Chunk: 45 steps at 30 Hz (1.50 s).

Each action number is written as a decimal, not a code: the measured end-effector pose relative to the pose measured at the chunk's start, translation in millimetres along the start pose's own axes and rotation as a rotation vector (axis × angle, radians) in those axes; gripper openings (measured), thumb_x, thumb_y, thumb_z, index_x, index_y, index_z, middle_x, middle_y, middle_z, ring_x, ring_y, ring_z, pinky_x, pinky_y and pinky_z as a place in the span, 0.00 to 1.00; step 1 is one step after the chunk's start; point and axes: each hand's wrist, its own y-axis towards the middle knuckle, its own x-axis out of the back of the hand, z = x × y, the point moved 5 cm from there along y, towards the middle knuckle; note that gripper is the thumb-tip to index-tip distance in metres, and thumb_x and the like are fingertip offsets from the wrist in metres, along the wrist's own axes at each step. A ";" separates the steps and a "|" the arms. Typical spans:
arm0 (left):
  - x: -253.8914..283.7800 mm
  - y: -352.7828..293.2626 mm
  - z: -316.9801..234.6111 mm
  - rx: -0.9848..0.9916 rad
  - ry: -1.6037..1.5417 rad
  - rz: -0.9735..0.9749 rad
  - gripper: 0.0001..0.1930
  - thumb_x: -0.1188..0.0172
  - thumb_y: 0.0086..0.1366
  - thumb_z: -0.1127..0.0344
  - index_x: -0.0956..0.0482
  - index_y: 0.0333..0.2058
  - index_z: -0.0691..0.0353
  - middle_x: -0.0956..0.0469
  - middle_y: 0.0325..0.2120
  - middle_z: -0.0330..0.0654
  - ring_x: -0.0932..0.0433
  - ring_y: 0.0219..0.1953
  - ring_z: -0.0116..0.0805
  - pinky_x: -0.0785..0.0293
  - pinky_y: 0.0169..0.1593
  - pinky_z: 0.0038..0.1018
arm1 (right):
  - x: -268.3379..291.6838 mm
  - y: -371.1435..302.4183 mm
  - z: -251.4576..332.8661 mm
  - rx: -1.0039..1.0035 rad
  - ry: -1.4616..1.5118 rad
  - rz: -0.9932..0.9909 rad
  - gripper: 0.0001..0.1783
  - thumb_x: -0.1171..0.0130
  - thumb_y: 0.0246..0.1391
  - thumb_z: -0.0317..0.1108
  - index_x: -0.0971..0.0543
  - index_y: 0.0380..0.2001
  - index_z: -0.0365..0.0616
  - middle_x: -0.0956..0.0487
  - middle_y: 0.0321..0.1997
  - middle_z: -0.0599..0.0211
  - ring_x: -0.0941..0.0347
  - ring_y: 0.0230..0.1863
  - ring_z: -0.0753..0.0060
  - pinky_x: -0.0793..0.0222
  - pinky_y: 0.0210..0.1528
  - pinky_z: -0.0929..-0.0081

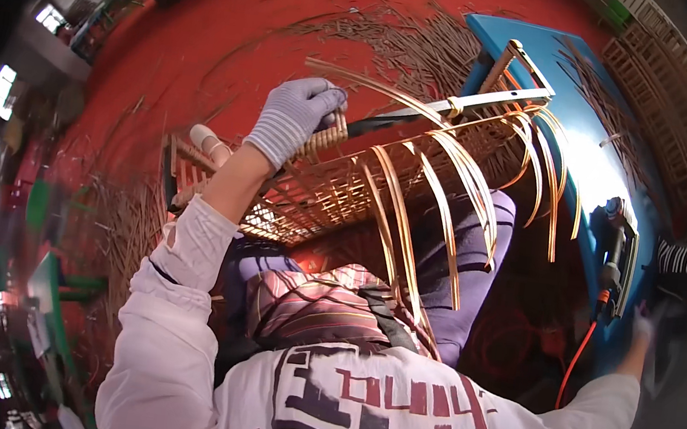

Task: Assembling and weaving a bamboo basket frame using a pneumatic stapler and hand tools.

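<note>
A half-woven wicker basket (325,191) on a metal-edged frame lies across my lap. My left hand (297,114), in a grey striped glove, has its fingers closed round the wrapped rim at the basket's upper left. Long loose cane strands (457,173) arc over the basket's side and hang toward my knees. Far to the right, my right hand (643,327) is stretched out beside the blue table's edge, below a power tool (615,239) with an orange hose. That hand is small and blurred, so its fingers cannot be made out.
A blue table (503,33) at the right carries loose dark strips (602,100). Heaps of cane offcuts (415,48) lie on the red floor (236,38). Stacked slatted wicker panels (674,109) stand at the far right. The orange hose (575,363) hangs beside my right arm.
</note>
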 end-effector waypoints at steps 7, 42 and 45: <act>-3.7 4.5 -7.3 -0.083 0.059 -0.096 0.09 0.44 0.68 0.64 0.19 0.36 0.63 0.23 0.25 0.32 0.27 0.26 0.18 0.30 0.30 0.16 | 24.0 -22.0 -32.7 -0.190 0.257 -0.094 0.28 0.50 0.59 0.59 0.20 0.46 0.46 0.19 0.38 0.58 0.23 0.40 0.59 0.28 0.40 0.63; -70.7 -164.3 5.7 -0.610 -0.207 -0.028 0.17 0.42 0.63 0.73 0.29 0.51 0.62 0.22 0.38 0.54 0.22 0.39 0.57 0.23 0.40 0.38 | 199.0 -587.6 530.6 1.392 1.407 1.027 0.40 0.28 0.47 0.37 0.34 0.61 0.37 0.32 0.64 0.58 0.40 0.66 0.65 0.47 0.68 0.67; -71.8 -163.1 17.2 -0.522 -0.040 0.093 0.19 0.42 0.63 0.70 0.30 0.54 0.61 0.22 0.38 0.54 0.22 0.39 0.57 0.24 0.40 0.42 | 196.8 -586.3 536.8 1.496 1.527 1.000 0.39 0.28 0.46 0.37 0.33 0.60 0.37 0.33 0.64 0.54 0.40 0.67 0.60 0.48 0.69 0.63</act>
